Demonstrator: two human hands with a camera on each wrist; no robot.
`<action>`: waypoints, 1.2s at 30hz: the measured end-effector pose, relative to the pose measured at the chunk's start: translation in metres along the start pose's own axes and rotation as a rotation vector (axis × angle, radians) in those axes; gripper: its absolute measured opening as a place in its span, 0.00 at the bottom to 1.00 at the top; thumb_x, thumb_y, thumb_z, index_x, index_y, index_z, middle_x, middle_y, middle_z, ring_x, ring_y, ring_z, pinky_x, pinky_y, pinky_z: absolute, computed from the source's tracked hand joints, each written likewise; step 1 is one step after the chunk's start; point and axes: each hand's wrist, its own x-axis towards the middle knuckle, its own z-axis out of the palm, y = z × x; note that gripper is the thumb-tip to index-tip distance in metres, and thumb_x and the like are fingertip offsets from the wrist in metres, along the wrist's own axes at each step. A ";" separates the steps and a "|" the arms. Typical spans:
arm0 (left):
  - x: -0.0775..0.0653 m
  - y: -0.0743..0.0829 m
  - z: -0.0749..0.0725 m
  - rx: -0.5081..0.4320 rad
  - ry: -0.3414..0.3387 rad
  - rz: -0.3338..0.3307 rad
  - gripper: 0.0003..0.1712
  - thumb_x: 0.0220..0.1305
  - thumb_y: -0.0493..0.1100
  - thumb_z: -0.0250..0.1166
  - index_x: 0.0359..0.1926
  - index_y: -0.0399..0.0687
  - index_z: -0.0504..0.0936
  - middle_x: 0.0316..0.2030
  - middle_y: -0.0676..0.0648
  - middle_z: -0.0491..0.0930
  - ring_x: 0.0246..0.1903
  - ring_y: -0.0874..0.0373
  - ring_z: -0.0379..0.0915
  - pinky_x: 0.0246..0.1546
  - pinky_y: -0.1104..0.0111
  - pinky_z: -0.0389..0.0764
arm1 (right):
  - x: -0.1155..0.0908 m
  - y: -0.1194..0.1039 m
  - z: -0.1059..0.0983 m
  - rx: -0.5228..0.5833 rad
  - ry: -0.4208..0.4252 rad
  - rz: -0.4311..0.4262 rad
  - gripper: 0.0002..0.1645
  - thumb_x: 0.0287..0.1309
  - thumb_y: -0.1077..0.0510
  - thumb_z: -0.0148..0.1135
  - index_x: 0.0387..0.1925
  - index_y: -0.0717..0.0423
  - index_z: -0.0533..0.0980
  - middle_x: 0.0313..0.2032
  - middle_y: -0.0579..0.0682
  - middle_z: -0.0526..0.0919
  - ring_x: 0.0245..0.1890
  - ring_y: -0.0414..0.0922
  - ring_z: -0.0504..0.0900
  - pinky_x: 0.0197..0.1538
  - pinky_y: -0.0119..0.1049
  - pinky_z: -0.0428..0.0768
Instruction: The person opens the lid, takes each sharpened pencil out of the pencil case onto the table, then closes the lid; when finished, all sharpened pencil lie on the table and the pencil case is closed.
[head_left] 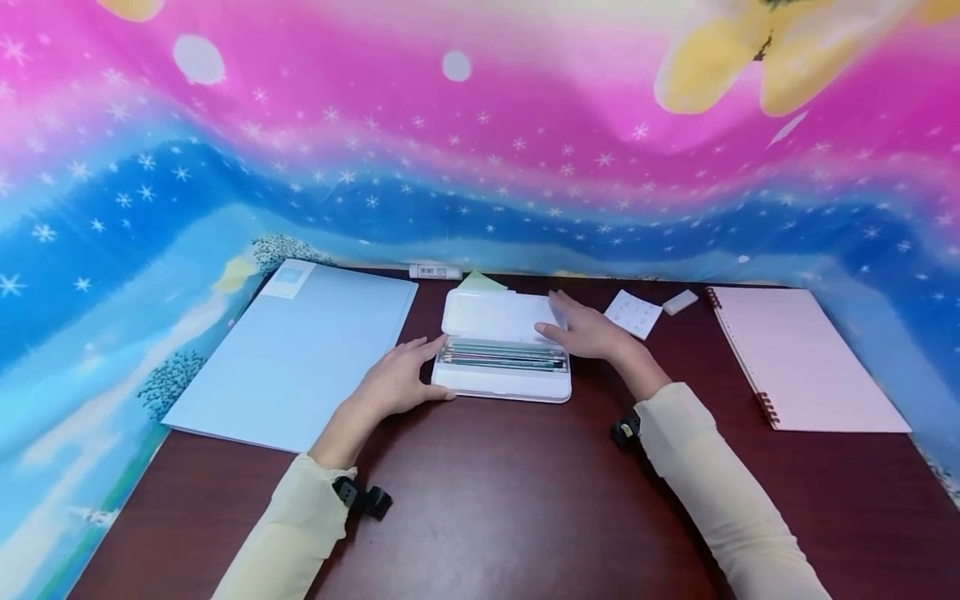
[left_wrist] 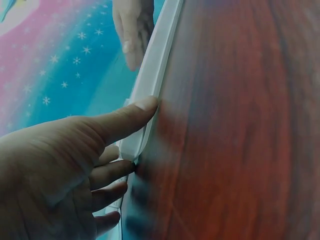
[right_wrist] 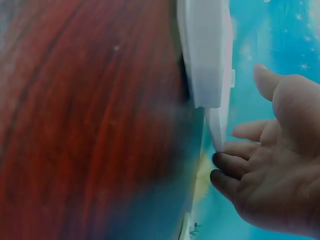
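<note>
A white pencil case (head_left: 502,383) lies on the table with its lid (head_left: 487,313) raised at the back. Several green pencils (head_left: 502,358) fill its tray. My left hand (head_left: 393,379) grips the case's left end, thumb at the front corner and fingers along the side and back. In the left wrist view, the thumb (left_wrist: 132,117) presses the case's front edge. At the lid's right end is my right hand (head_left: 588,329), its fingers fairly straight. The right wrist view shows its fingertips (right_wrist: 217,159) at the lid's edge, with the thumb held apart.
To the left lies a large pale blue folder (head_left: 300,358); a pink spiral notebook (head_left: 813,358) lies at the right. Behind the case are a glue stick (head_left: 435,272) and a green paper piece (head_left: 482,282). A white card (head_left: 633,313) and eraser (head_left: 680,302) sit right. Patterned cloth (head_left: 480,167) borders the table.
</note>
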 end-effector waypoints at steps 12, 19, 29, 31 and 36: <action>0.000 -0.002 0.004 -0.004 -0.005 -0.008 0.56 0.54 0.62 0.76 0.78 0.53 0.61 0.73 0.36 0.66 0.71 0.38 0.65 0.67 0.43 0.70 | 0.002 0.020 0.003 0.114 -0.052 -0.029 0.51 0.73 0.33 0.49 0.82 0.52 0.41 0.82 0.56 0.43 0.81 0.58 0.46 0.78 0.62 0.51; 0.000 0.000 0.006 -0.010 -0.006 -0.007 0.56 0.53 0.63 0.76 0.78 0.52 0.61 0.73 0.34 0.66 0.70 0.37 0.66 0.68 0.43 0.70 | -0.002 0.019 -0.004 0.129 -0.046 -0.107 0.48 0.73 0.37 0.52 0.82 0.46 0.43 0.82 0.56 0.33 0.82 0.56 0.35 0.79 0.64 0.47; 0.005 0.000 0.001 -0.004 -0.009 0.003 0.57 0.54 0.62 0.76 0.78 0.52 0.60 0.73 0.36 0.67 0.70 0.38 0.66 0.68 0.44 0.70 | -0.036 0.005 -0.018 0.009 0.194 -0.110 0.43 0.71 0.43 0.59 0.80 0.43 0.53 0.80 0.55 0.54 0.74 0.59 0.64 0.73 0.63 0.64; 0.006 0.000 -0.001 -0.004 -0.013 0.003 0.57 0.54 0.62 0.76 0.78 0.52 0.60 0.73 0.36 0.67 0.71 0.38 0.66 0.68 0.44 0.70 | -0.042 0.002 -0.015 0.018 0.231 -0.113 0.39 0.70 0.44 0.61 0.77 0.45 0.61 0.74 0.55 0.67 0.67 0.58 0.75 0.69 0.60 0.71; 0.004 -0.003 -0.001 -0.012 -0.015 -0.005 0.56 0.55 0.61 0.76 0.79 0.52 0.60 0.73 0.36 0.67 0.71 0.38 0.65 0.69 0.44 0.68 | -0.046 -0.005 -0.002 0.061 0.228 -0.139 0.25 0.68 0.51 0.65 0.64 0.50 0.78 0.57 0.54 0.85 0.54 0.51 0.85 0.59 0.53 0.82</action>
